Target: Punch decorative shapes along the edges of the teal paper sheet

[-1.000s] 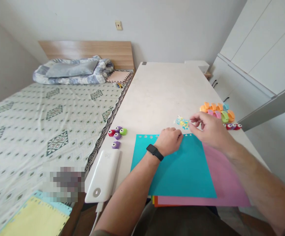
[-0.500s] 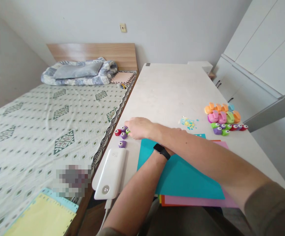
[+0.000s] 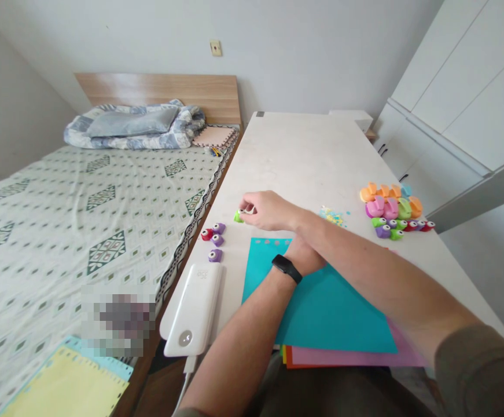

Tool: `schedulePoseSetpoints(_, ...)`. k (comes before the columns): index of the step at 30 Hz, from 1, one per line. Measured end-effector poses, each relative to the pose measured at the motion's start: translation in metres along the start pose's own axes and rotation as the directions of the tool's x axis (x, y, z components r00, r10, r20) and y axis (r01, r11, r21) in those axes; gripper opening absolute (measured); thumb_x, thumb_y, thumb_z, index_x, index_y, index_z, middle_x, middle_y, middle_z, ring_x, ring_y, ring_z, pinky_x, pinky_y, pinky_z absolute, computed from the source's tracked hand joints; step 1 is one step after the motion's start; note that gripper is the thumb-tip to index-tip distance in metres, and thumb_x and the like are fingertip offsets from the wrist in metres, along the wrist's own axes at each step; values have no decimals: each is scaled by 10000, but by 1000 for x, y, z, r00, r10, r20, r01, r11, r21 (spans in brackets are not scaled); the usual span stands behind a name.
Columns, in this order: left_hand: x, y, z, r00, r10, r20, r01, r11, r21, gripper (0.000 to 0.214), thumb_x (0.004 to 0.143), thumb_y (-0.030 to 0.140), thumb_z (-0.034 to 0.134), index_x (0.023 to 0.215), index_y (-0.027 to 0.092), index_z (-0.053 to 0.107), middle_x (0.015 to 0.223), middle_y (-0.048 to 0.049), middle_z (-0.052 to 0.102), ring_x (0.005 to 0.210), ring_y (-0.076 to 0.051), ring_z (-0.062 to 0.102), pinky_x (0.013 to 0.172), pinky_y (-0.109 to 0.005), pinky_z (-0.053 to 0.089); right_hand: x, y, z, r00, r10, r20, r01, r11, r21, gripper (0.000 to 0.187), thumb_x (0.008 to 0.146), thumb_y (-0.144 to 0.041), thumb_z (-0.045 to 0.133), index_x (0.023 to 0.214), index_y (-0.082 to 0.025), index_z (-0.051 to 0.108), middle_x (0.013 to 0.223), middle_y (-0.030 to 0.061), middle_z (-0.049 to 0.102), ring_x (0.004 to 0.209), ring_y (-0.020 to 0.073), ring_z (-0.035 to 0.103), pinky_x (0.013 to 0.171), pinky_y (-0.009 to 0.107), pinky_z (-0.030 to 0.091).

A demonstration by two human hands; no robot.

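"Fingers (image 3: 249, 198) of the right hand (image 3: 271, 209): how do they stand, going left to right?"

"Leftmost on the table (image 3: 295, 156) are a white power bank (image 3: 195, 307), then a red punch (image 3: 207, 234) and three purple punches (image 3: 215, 255). Next comes a small green punch (image 3: 238, 216), pinched narrowly between fingertips and thumb, just off the far left corner of the teal sheet (image 3: 334, 313)."

"What could go wrong there?"

"Only part of it is gripped, so it could slip or twist if the pinch loosens."

"And the left hand (image 3: 304, 255)?"

"On the teal sheet, partly under the right forearm (image 3: 364, 260). Its fingertips are hidden, so I can't tell whether they're spread or curled. With the arms crossed, a knock between them could skew the paper."

"Further right?"

"Loose paper bits (image 3: 333, 218) lie near that forearm; a low swing could scatter them. Beyond, grouped punches (image 3: 388, 207) sit well apart from both hands."
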State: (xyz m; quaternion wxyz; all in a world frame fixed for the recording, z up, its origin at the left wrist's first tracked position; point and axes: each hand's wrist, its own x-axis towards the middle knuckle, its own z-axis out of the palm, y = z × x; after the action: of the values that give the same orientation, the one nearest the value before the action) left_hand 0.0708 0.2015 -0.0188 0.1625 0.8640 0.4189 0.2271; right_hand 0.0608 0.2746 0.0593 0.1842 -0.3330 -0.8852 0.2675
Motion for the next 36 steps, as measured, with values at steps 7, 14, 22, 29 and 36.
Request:
schedulePoseSetpoints(7,5,7,-9,1000,-30,-4,30,994,101,331,1041,314,437,916,180,714,902,-101,732,842,-242,687,826,-387,532,-97,36,-90,976,175,-133,-75,834,547,204,914,-356,704,1005,-213,591,846,27,721,742,159,643,611,270,472)
schedulePoseSetpoints(14,6,7,-11,998,-52,23,50,996,80,309,1047,315,456,938,188,717,914,-95,732,889,-230,692,859,-355,515,-208,97,-119,862,442,-249,-142,682,718,426,828,-307,812,1222,-274,653,1002,34,696,849,181,653,627,286,465)
schedulePoseSetpoints(22,7,7,-14,997,-67,39,65,997,48,305,1052,303,452,953,185,715,916,-87,726,900,-214,688,862,-343,516,-247,123,-93,822,554,-131,-317,636,703,475,784,-363,851,1213,-232,693,931,14,662,827,167,630,755,322,532)
schedulePoseSetpoints(29,7,4,-16,996,-80,30,78,996,42,288,1053,299,456,952,192,704,925,-82,721,902,-205,681,871,-338,515,-254,122,-88,810,586,-31,-366,545,755,523,761,-379,882,1213,-220,671,990,45,712,942,228,701,914,438,579)
schedulePoseSetpoints(36,7,8,-19,997,-78,22,77,996,53,283,1053,291,456,930,189,689,925,-83,713,885,-201,669,853,-335,510,-253,126,-82,831,555,-26,-353,564,746,472,827,-394,828,1236,-217,670,982,38,697,917,201,683,837,367,565)
